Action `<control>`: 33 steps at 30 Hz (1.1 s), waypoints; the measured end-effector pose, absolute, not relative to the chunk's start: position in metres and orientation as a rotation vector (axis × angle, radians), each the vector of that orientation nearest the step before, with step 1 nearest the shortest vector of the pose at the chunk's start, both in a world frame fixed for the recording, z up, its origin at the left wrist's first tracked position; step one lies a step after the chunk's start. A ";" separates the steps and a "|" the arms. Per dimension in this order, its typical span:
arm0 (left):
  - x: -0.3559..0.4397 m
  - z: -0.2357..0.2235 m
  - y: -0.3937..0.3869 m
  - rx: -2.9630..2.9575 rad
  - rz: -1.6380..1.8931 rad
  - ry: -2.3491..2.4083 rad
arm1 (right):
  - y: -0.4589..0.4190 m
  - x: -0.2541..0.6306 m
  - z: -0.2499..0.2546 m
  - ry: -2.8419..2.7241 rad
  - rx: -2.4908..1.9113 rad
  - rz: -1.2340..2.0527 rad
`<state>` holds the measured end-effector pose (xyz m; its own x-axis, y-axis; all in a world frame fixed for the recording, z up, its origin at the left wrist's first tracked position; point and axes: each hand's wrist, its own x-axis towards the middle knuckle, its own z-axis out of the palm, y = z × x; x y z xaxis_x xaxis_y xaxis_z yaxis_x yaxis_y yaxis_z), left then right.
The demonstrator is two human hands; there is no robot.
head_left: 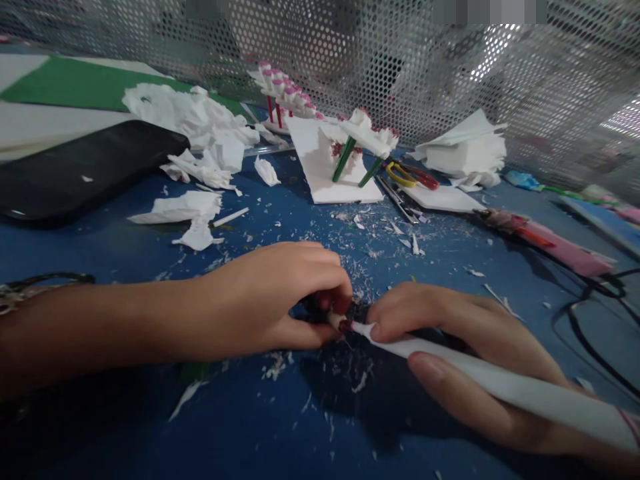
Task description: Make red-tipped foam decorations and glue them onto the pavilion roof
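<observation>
In the middle of the head view, my left hand [305, 283] pinches a small whitish piece with a dark red end [342, 324] between thumb and forefinger. My right hand [450, 340] is closed around a long white tapered pen-like tool [480, 373]. Its thin tip meets, or nearly meets, the dark red end of the small piece. What kind of piece it is, I cannot make out. White shavings [363, 380] lie scattered on the blue table [240, 413] below and around both hands.
Behind my hands, white pieces with dark red tops [367, 130] stand on green sticks by a white block [320, 167]. Yellow-and-red handled scissors [410, 177], crumpled tissue [200, 120], a black phone-like slab [90, 167] and a pink-wrapped tool [550, 240] lie around. A perforated metal panel [320, 53] closes the back.
</observation>
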<state>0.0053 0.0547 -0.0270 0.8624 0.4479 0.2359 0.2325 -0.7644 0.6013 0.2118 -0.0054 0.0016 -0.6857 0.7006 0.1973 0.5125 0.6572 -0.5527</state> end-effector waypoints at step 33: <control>0.003 -0.024 0.050 2.430 0.440 0.567 | -0.007 0.212 -0.007 -2.297 -0.973 0.696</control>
<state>0.0034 0.0497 -0.0236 0.8538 0.4903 0.1752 0.2919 -0.7293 0.6188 0.2115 -0.0065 -0.0069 -0.5900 0.7581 0.2780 0.4762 0.6047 -0.6384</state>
